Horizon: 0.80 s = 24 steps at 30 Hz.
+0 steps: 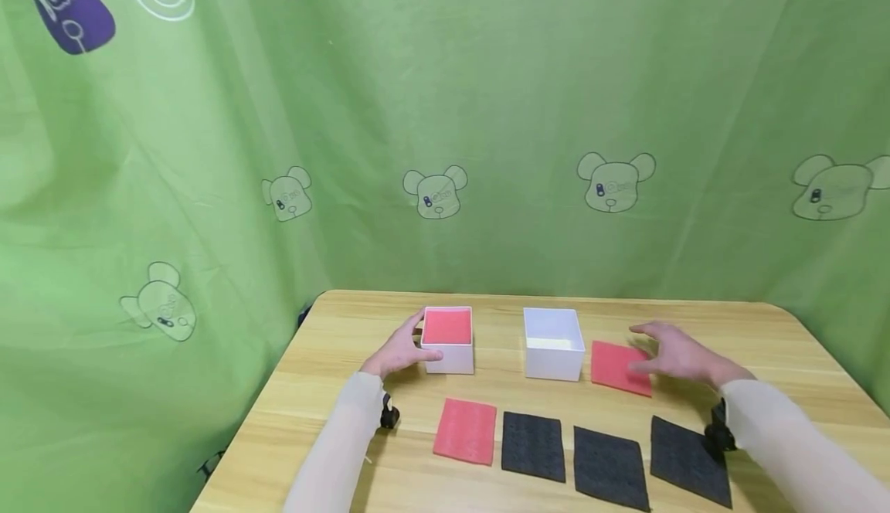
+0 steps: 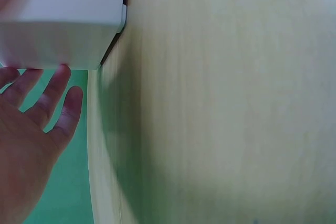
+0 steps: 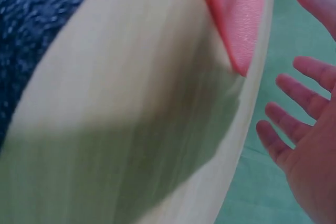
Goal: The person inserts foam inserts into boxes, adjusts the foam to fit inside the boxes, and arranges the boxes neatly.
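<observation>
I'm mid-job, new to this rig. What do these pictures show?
No machine: these are a person's bare left hand and right hand. The wide picture is from a head camera, the close ones from wrist cameras. The wooden table carries two white boxes: the left box contains red material, the right box is open. Nearer lie one red square and three black squares. The left hand spans the left box; whether it grips is unclear; the right hand holds nothing, above a second red square.
</observation>
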Available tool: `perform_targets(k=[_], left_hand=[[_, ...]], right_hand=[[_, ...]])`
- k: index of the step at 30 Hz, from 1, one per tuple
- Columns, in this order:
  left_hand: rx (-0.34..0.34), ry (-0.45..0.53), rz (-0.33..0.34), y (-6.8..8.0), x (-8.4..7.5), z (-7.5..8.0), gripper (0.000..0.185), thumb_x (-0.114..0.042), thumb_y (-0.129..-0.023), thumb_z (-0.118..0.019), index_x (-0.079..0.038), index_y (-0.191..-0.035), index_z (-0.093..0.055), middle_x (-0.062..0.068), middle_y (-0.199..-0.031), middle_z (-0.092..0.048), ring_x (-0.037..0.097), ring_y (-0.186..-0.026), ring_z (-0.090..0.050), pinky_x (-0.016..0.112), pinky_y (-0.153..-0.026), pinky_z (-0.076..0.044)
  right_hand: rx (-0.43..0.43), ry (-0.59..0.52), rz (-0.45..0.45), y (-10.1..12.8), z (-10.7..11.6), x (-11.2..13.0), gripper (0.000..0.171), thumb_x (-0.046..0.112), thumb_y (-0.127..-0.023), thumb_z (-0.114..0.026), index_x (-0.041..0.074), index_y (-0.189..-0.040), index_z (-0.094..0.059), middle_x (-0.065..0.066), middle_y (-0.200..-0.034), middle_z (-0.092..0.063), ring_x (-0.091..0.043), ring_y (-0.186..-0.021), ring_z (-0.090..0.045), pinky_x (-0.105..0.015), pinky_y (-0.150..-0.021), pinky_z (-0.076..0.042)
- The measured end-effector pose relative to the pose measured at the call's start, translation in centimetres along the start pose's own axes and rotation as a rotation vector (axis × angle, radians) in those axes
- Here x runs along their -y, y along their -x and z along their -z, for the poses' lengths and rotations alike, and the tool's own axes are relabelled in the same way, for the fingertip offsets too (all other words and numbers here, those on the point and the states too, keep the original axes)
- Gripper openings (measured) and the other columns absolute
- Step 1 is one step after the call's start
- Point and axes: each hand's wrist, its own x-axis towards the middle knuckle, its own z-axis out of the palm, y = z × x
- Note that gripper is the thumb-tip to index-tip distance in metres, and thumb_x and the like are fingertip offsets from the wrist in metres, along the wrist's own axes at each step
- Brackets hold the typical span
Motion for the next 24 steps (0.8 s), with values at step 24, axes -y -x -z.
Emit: perform_targets(k=[24], left_hand=[[0.034,0.017,0.0,1.6,-3.1,0.5,0.102,-0.013,-0.075,-0.08,-0.004,-0.151,-0.013,0.016,-0.147,-0.032,0.033,-0.124,-0.043,0.044,-0.101,-0.04]], right_hand=[[0.12,0.065,-0.003,-0.4,-2.5,0.1,0.104,0.05,-0.062,-0.083,-0.012,-0.133,-0.041,-0.031,-0.127,-0.046,-0.047,-0.114,-0.043,-0.061,-0.09,-0.039]])
